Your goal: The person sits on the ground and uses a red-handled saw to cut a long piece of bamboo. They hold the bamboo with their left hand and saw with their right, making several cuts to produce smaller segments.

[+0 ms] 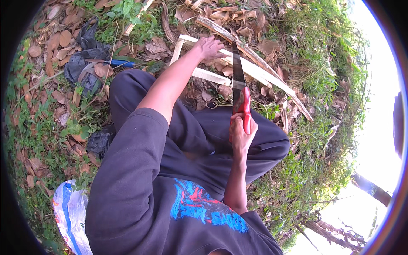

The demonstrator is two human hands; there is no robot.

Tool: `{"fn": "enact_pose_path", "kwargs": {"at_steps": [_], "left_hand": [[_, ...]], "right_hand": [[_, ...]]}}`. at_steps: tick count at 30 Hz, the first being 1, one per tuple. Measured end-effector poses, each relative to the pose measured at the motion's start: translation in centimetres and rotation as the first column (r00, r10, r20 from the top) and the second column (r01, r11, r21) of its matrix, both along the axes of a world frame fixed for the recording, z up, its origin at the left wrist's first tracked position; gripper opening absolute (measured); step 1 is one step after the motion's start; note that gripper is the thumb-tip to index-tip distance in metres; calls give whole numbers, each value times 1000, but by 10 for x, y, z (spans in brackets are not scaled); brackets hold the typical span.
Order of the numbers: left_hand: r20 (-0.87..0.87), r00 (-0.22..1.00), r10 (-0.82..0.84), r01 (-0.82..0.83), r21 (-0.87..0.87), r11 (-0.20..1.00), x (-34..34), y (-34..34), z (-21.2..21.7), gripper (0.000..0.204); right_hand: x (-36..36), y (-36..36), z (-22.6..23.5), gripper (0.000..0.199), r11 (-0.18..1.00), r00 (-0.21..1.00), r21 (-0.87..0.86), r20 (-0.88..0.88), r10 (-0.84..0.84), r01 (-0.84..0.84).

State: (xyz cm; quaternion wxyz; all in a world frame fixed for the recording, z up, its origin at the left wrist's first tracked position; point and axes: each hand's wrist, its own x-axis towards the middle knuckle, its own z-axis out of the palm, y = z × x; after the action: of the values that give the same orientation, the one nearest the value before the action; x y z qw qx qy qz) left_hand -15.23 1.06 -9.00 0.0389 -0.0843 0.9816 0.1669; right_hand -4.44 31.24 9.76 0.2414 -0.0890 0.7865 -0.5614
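My left hand point(209, 47) reaches forward and presses down on a pale split strip of wood point(250, 68) lying on the ground. My right hand point(241, 132) grips the red handle of a hand saw point(238, 72), whose dark blade points away from me and crosses the strip just right of my left hand. A second pale strip point(210, 76) lies under my left forearm. I am crouched, with my dark trousers point(199, 127) filling the middle of the view.
Dry leaves and grass cover the ground. A black plastic bag point(85, 55) and a blue-handled tool point(121, 63) lie at the left. A white and blue sack point(72, 216) is at the lower left. Branches point(331, 236) lie at the lower right.
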Motion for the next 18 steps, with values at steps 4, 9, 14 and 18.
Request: {"fn": "enact_pose_path", "kwargs": {"at_steps": [4,9,14,18], "left_hand": [[6,1000,5,-5,-5,1000,6,-1,1,72],[0,1000,3,-3,-33,999,4,2,-2,73],[-48,999,9,-10,-19,1000,3,1,-7,72],[-2,1000,18,-18,38,999,6,4,-5,71]], "right_hand": [[31,12,12,16,1000,1000,5,30,-6,6],[23,19,13,16,997,997,-57,65,-40,44],[0,8,-5,15,996,998,-83,57,-12,17],[38,35,19,15,995,998,-92,51,-21,26]]}}
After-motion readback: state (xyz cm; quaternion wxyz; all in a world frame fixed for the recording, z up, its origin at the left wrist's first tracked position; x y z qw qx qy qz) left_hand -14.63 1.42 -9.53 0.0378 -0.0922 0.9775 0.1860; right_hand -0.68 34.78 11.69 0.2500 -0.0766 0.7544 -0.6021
